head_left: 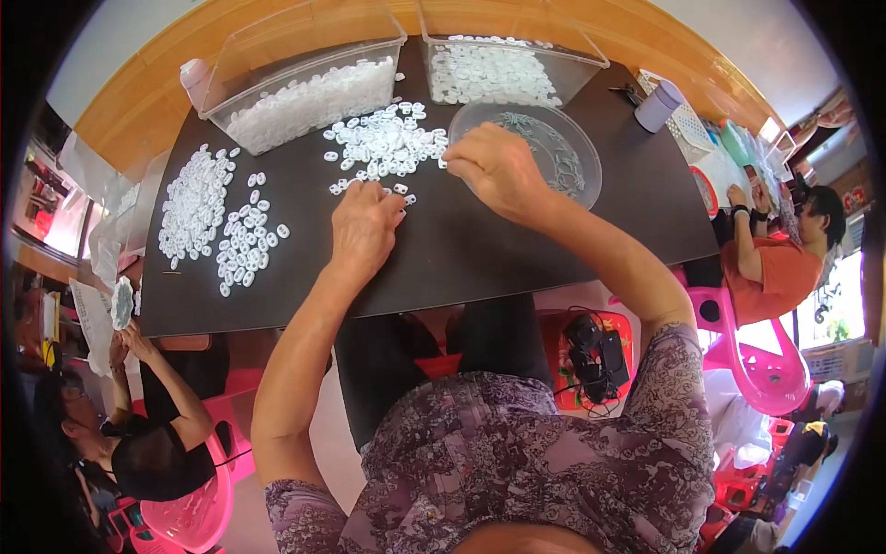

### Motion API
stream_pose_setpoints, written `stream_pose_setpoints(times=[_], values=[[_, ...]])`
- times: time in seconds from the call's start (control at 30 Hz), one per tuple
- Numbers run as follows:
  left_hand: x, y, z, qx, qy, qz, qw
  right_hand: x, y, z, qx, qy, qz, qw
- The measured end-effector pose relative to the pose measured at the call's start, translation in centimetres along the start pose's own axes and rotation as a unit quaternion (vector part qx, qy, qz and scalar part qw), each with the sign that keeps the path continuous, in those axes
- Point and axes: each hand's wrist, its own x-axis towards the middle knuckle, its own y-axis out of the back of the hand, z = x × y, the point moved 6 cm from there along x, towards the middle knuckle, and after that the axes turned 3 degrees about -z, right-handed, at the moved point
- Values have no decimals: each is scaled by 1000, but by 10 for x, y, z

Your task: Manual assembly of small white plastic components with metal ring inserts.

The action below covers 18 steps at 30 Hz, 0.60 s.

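My left hand point(364, 227) is closed, its knuckles up and fingertips down at the table, at the near edge of a heap of small white oval plastic pieces point(392, 140). A bit of white shows beside its fingertips; what they pinch is hidden. My right hand point(498, 174) is also closed, raised over the left rim of a round clear plastic tray point(595, 166). Thumb and forefinger are pressed together, and anything between them is too small to make out. Thin greenish-grey slivers point(563, 166) lie scattered in the tray.
Two clear bins point(305, 115) point(494, 74) of white pieces stand at the back of the dark table point(443, 268). More oval pieces point(196, 203) lie at left. A lilac cup point(658, 104) stands at right. Other people point(771, 268) point(148, 443) sit on both sides.
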Motion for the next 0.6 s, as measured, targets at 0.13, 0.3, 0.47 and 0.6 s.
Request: stream_pose_setpoints(times=[0.13,0.3,0.47,0.6], values=[[-8,-3,6,37,-21,14,999,-14,3,0,24,-20,3,1000],[-5,-3,15,70,-28,-13,997,-28,12,15,2,-51,4,999],[-7,-1,24,85,-57,-23,994,-50,20,48,8,-131,5,991],[-12,3,35,66,-87,0,994,-61,18,64,-11,-148,-8,989]])
